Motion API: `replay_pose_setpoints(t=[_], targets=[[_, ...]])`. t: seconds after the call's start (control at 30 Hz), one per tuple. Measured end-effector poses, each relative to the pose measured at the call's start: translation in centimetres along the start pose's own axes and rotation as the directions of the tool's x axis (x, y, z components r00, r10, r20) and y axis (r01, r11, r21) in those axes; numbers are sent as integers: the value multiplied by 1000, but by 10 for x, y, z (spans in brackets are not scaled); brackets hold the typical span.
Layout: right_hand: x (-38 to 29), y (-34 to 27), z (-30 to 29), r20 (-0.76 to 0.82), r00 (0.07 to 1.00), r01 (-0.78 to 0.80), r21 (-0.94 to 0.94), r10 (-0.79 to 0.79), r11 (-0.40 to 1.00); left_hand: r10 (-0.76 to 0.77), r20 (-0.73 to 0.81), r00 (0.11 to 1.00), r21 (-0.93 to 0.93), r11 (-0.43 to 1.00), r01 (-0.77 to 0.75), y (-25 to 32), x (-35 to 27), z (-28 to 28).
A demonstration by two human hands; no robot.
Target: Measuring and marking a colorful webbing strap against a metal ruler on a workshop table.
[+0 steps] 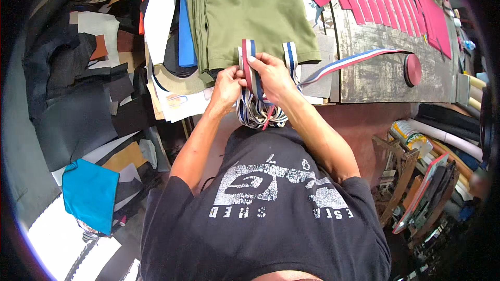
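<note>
My left hand pinches the edge of a striped ribbon in red, white and blue. The fingers of my right hand press the same ribbon from the other side, thumb on top. Below both hands hangs a looped bundle of white and navy striped ribbon, with a pink tie around it. Another end of white-navy ribbon lies on the folded olive-green fabric. From near my right wrist, the tricolour ribbon runs rightward to a roll standing on the worn table.
Several pink strips lie at the far end of the worn table. Dark sheet offcuts and a teal piece pile up at left. A can, rolled material and a wooden frame crowd the lower right.
</note>
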State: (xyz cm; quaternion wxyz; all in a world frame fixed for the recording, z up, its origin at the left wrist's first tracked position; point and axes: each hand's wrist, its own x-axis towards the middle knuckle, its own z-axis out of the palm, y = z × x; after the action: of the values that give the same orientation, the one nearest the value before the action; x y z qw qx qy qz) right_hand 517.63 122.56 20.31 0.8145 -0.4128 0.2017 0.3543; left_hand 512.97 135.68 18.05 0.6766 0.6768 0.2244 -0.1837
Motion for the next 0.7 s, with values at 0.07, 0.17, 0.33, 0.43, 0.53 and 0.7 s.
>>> replay_pose_setpoints(t=[0.07,0.17,0.33,0.43,0.53,0.7], targets=[[19,8,-1,-118,992,-54,-26,51,998,8,9,1000,178,984,-10,3,-6,-6],[30,18,-7,-180,982,-69,-113,47,991,161,26,987,702,699,-132,11,-32,-20],[29,23,-8,-191,981,-25,-5,24,1000,252,-24,967,701,694,-164,47,-60,-37],[29,21,-8,-198,979,-52,-52,41,997,367,-93,926,694,691,-204,78,-55,-48],[31,19,-9,-208,976,-70,-62,56,996,525,51,849,816,468,-339,98,-29,-54],[34,18,-9,-221,973,-91,-79,72,993,618,320,718,807,220,-548,97,22,-51]])
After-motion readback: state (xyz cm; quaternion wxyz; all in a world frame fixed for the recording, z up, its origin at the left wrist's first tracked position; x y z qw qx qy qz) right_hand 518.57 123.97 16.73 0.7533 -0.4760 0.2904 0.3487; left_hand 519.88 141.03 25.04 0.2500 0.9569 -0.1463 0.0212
